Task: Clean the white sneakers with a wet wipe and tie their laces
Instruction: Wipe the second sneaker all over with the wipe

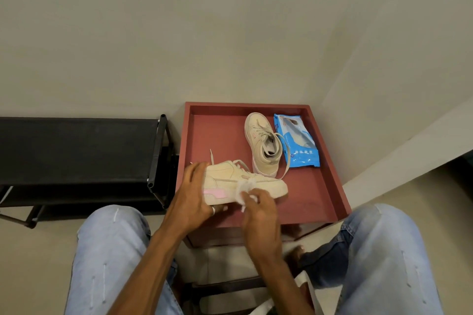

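Held sneaker (230, 179) lies crosswise, toe rightward: left hand (194, 192) grips heel, right hand (258, 212) pinches wet wipe (244, 192) against forefoot sole.

Head view looks steeply down, close over a red tray (332, 181).

A plain, pale beige wall (179, 20) fills the upper half of the view and meets a side wall (399, 54) of the same colour in a corner at the right, both softly and evenly lit. Against the back wall at the left stands a black rack (76, 151) with a flat top on thin black tubes. Just beside it, in the corner, is a reddish-brown table (245, 106) with a raised rim round its top. The floor (33, 250) is pale and smooth.
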A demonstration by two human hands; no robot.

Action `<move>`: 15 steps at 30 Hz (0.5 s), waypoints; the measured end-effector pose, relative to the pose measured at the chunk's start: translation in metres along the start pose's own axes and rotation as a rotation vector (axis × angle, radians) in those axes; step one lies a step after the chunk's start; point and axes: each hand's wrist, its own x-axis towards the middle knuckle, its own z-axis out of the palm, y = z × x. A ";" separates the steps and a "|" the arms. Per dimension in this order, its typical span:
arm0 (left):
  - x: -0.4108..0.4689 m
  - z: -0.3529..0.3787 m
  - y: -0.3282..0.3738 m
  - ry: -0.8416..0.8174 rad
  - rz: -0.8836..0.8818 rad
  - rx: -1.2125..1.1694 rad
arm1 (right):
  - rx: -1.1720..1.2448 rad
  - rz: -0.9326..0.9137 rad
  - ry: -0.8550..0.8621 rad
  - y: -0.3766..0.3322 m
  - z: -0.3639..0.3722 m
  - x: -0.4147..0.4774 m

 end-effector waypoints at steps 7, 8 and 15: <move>0.002 -0.002 0.000 -0.033 0.009 -0.022 | 0.073 0.383 0.216 0.054 -0.027 0.039; 0.002 -0.003 0.000 -0.040 0.011 -0.051 | 0.068 0.390 0.193 0.053 -0.026 0.039; 0.002 -0.004 0.000 -0.049 -0.027 -0.222 | 0.095 0.189 0.091 -0.009 -0.008 0.018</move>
